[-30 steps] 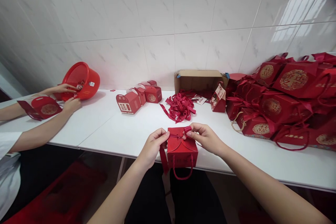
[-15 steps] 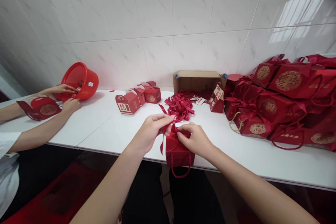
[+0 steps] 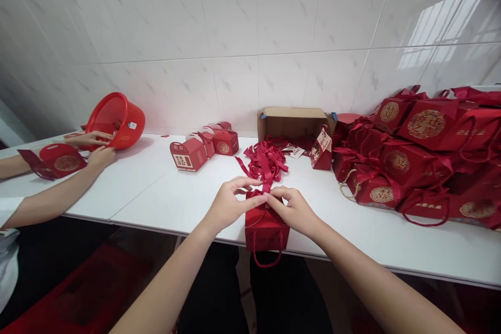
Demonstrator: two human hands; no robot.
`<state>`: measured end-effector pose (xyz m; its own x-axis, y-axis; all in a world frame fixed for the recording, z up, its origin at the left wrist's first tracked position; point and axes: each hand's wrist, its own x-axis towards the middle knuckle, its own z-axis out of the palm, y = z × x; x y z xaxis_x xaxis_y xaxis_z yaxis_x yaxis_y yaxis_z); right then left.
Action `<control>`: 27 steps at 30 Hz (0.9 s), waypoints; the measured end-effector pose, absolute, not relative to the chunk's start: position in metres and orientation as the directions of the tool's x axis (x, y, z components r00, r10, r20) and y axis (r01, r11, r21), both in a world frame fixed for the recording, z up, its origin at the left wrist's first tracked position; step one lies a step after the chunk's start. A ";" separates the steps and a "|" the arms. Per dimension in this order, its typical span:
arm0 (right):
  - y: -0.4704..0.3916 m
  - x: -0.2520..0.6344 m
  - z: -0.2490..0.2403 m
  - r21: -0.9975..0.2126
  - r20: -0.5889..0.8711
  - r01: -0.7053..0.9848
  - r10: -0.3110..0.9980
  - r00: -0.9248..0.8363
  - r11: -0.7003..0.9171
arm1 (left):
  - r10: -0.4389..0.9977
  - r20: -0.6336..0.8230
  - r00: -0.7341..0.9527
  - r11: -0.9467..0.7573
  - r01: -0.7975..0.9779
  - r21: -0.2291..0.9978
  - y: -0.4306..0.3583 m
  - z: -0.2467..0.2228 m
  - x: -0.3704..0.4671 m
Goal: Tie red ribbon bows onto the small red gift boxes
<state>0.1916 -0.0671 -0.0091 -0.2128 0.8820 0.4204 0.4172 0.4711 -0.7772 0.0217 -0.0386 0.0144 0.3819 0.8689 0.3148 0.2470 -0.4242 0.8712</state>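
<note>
Directly in front of me, at the table's near edge, stands a red gift box (image 3: 266, 228) with a rope handle hanging over the edge. Above its top, my left hand (image 3: 234, 201) and my right hand (image 3: 293, 207) meet fingertip to fingertip. Both pinch a red ribbon (image 3: 267, 169) whose free part sticks up between them. The exact fold of ribbon under the fingertips is hidden. Just behind the box lies a loose heap of red ribbons (image 3: 274, 156).
An open cardboard box (image 3: 295, 112) and a small upright red box (image 3: 321, 151) stand behind. Many finished-looking red boxes (image 3: 407, 162) are piled right. Several red boxes (image 3: 191, 154) stand left of centre. A co-worker's hands reach toward a tilted red basin (image 3: 133, 115) at left.
My left hand has moved right and down, its fingertips now against my right hand's. The ribbon that hung at the box's left side now points up between my hands.
</note>
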 end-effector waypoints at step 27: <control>-0.088 0.186 -0.022 -0.658 0.564 0.642 0.823 0.074 0.393 | 0.884 0.387 0.263 -0.448 0.237 0.862 -0.059 -0.012 0.033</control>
